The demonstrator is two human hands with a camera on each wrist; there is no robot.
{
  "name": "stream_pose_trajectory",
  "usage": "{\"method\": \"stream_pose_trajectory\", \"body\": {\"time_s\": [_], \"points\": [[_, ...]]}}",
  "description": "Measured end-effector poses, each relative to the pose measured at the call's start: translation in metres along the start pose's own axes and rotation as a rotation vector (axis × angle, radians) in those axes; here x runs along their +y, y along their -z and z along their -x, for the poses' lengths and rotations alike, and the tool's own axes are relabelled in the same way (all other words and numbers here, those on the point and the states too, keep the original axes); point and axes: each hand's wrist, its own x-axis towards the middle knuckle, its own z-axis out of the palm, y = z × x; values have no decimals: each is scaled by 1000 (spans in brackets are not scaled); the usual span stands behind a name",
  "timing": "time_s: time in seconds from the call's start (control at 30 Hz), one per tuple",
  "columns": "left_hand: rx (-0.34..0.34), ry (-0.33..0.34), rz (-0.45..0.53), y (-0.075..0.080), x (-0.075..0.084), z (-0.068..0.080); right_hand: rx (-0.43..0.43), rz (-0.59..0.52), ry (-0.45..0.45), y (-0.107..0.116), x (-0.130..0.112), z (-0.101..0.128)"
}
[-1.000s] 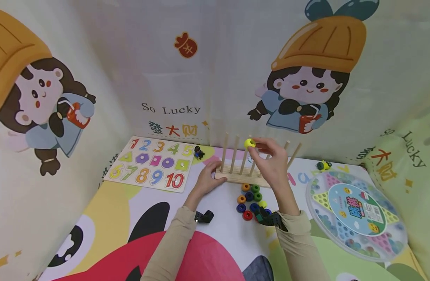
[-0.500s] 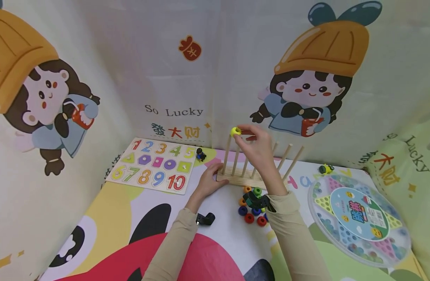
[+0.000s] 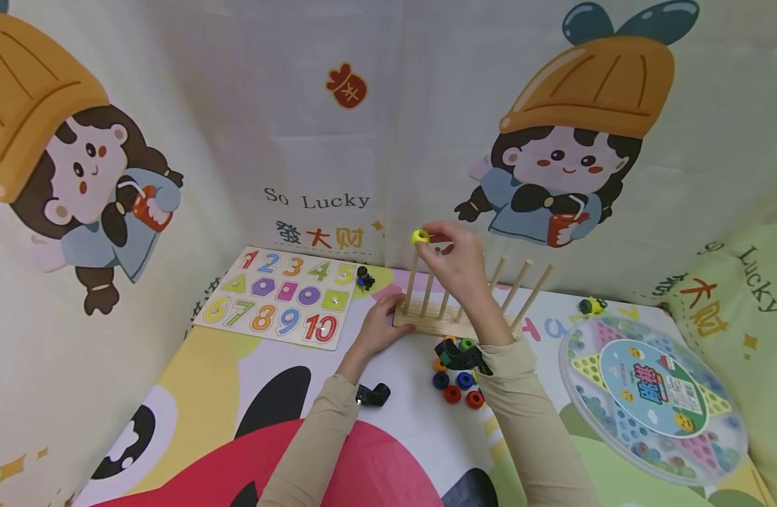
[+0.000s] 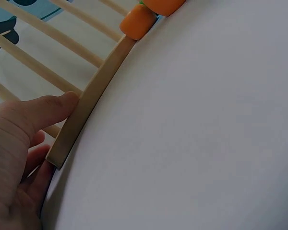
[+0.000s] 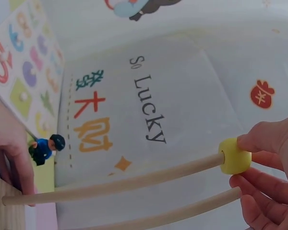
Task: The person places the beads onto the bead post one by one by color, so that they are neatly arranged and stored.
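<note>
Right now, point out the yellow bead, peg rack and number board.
Yellow bead [image 5: 237, 158], right wrist view: its rounded side.
Peg rack [image 4: 92, 101], left wrist view: the base's long edge.
Number board [image 3: 275, 301], head view: bare surface near its middle.

The head view has soft light and is a bit dim. The left wrist view is darker: the white bench [image 4: 182, 120] looks grey, with a soft shadow beside the wooden rack [image 4: 88, 98]. In the right wrist view, a stick [image 5: 134, 181] looks bent and the number board [image 5: 20, 64] looks fuzzy.
</note>
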Motion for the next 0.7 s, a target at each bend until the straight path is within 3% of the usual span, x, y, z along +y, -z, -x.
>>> {"method": "stream_pose_trajectory", "body": {"time_s": [0.17, 0.33, 0.7], "points": [[6, -24, -18, -1, 1, -1, -14, 41, -5, 0, 0, 1], [-2, -7, -10, -2, 3, 0, -12, 74, 0, 2, -1, 2], [-12, 40, -11, 3, 7, 1, 52, -40, 83, 17, -2, 16]]}}
